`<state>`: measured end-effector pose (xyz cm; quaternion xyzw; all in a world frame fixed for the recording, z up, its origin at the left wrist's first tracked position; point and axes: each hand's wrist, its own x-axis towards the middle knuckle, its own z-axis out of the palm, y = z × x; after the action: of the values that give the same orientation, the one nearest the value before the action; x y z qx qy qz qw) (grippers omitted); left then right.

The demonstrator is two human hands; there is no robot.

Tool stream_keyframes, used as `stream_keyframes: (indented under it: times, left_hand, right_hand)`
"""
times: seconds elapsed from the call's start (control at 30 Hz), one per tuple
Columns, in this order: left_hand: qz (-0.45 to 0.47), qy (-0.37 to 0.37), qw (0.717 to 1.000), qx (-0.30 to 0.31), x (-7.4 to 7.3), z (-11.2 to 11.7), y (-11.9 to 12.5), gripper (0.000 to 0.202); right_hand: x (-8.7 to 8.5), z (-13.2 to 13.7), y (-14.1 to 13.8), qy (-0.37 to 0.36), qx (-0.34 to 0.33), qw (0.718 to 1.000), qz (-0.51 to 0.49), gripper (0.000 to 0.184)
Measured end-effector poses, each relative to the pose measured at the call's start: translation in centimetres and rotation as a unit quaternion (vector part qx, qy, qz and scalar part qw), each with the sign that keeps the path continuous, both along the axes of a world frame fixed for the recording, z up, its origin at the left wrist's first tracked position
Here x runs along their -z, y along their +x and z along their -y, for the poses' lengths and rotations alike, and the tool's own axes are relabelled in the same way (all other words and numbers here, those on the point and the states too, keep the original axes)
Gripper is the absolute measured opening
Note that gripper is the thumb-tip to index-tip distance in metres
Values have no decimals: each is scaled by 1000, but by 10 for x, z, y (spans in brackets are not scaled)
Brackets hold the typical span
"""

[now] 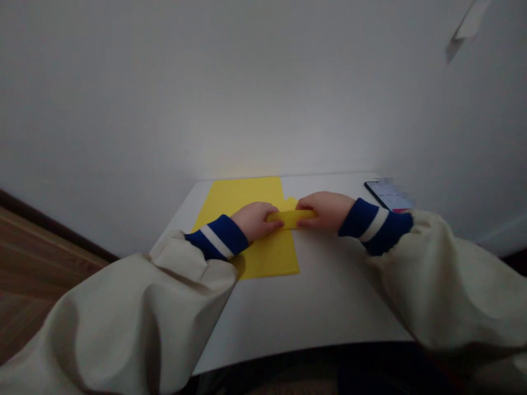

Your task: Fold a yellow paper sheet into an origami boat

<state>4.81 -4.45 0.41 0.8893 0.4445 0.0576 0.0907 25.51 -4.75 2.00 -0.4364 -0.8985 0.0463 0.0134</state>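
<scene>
A narrow folded strip of yellow paper (290, 218) is held between both hands just above a flat yellow sheet (247, 200). My left hand (256, 220) is closed on the strip's left end, thumb on top. My right hand (325, 210) pinches the right end with fingers curled under. The flat sheet lies on the left part of a small white table (329, 285). Both arms wear cream sleeves with blue and white cuffs.
A phone (388, 196) with a lit screen lies at the table's far right corner. A white wall rises right behind the table. Wooden floor (33, 263) shows at the left, below the table edge.
</scene>
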Motion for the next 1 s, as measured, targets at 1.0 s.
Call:
stream_keyframes:
  times: [1.0]
  left_hand:
    - [-65, -97, 992, -49, -26, -10, -12, 24]
  right_hand:
    - [27, -17, 10, 32, -42, 990, -128, 20]
